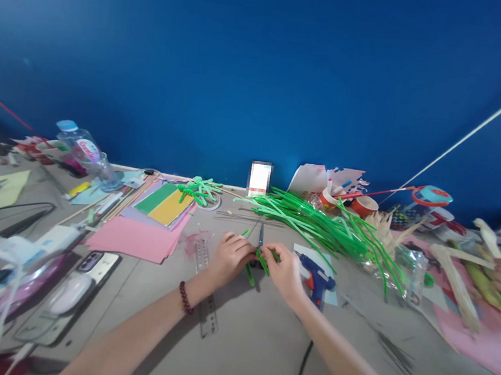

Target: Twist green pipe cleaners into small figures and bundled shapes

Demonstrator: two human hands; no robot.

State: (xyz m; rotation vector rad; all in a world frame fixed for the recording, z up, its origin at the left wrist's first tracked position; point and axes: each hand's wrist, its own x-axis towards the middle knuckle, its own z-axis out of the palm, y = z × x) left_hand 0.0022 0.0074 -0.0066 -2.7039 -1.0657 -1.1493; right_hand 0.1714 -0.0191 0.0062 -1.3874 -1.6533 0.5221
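Bare table [251,333] lies near; the ruler [206,304] and glue gun [316,279] flank it.

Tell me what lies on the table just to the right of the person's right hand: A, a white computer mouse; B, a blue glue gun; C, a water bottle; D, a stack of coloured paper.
B: the blue glue gun lies beside the right hand, while the bottle, mouse and paper stack all sit to the left of both hands.
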